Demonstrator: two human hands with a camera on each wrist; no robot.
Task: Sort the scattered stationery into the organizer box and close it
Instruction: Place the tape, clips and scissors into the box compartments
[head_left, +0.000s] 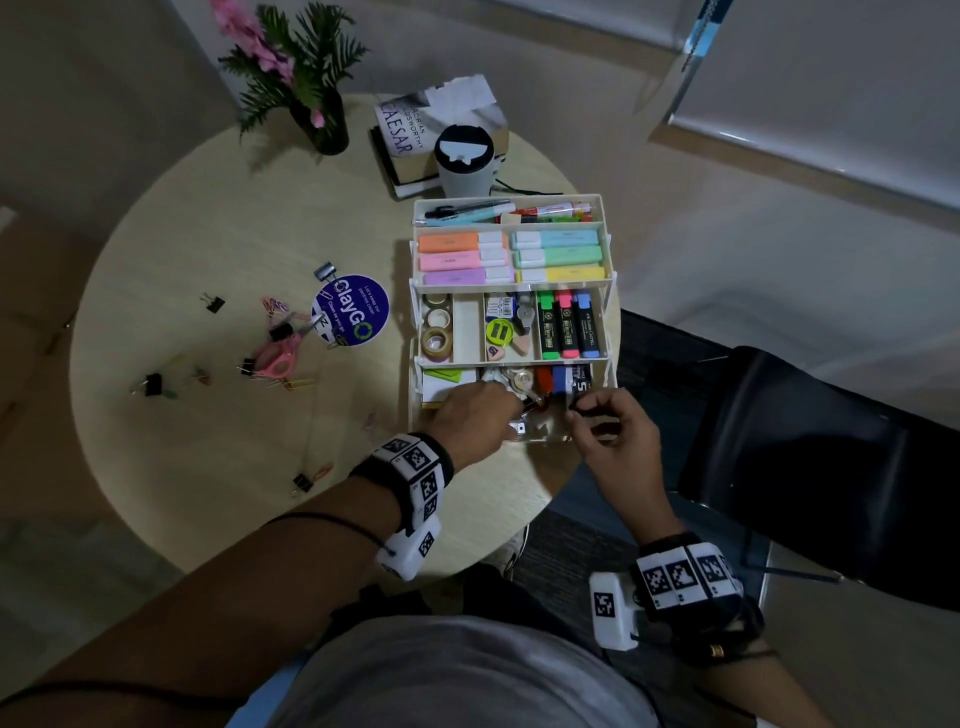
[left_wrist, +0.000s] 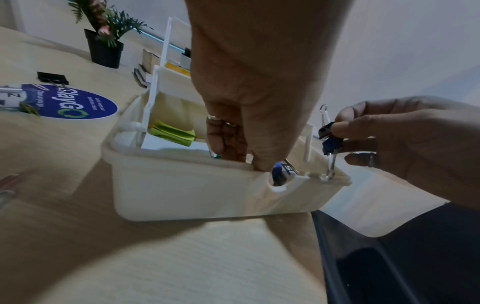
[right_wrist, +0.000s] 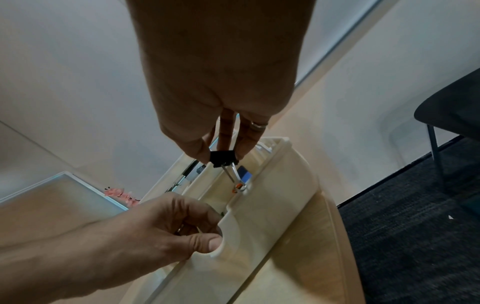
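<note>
The white tiered organizer box (head_left: 612, 291) stands open at the table's right edge, with pens, highlighters and tapes in its trays. My left hand (head_left: 470, 415) reaches into the bottom compartment. Its fingers (left_wrist: 227, 142) point down inside the front wall (left_wrist: 182, 189), and whatever they hold is hidden. My right hand (head_left: 610, 423) hovers over the box's near right corner. It pinches a black binder clip (right_wrist: 223, 158) (left_wrist: 327, 131) whose wire handles hang down at the rim. Pink scissors (head_left: 280, 358), binder clips (head_left: 153, 384) and paper clips (head_left: 275, 306) lie scattered on the left.
A round blue sticker (head_left: 358, 312) marks the table beside the box. A potted plant (head_left: 319, 122), books (head_left: 415, 140) and a lidded cup (head_left: 464, 158) stand at the back. A dark chair (head_left: 831, 467) is close on the right, beyond the table edge.
</note>
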